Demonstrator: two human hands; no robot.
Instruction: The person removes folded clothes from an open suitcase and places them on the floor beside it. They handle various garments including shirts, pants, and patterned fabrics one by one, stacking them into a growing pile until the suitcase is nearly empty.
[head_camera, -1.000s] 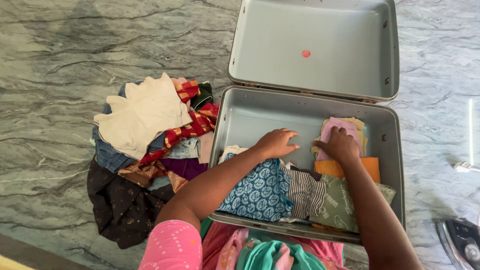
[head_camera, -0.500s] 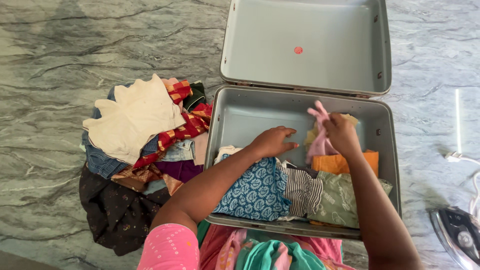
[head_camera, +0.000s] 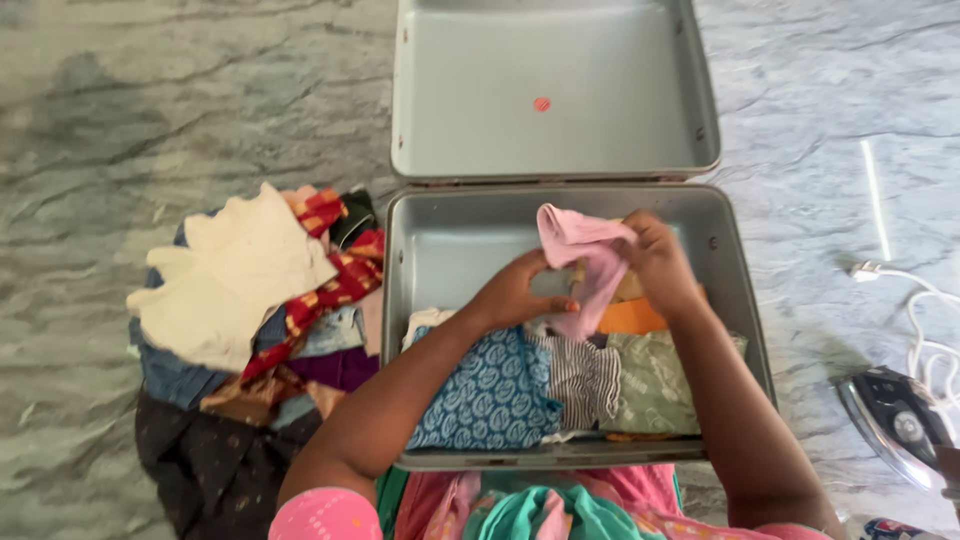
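An open grey suitcase (head_camera: 440, 235) lies on the marble floor with its lid (head_camera: 550, 90) laid back. Over its middle, my right hand (head_camera: 655, 262) and my left hand (head_camera: 520, 292) both hold a pink cloth (head_camera: 580, 250) lifted above the case. Below them lie an orange folded cloth (head_camera: 630, 317), a blue patterned garment (head_camera: 490, 390), a striped piece (head_camera: 585, 380) and a green printed cloth (head_camera: 650, 385), packed along the near side of the suitcase.
A heap of clothes (head_camera: 250, 320) sits left of the suitcase, topped by a cream cloth (head_camera: 225, 275) over red checked, denim and dark fabric. An iron (head_camera: 900, 425) with a white cord (head_camera: 915, 310) rests at the right. Pink and teal fabric (head_camera: 530, 505) lies at my lap.
My right hand lifted the pink cloth off the stack in the case and my left hand came up to grip it too. The view shifted, with the suitcase now more to the left.
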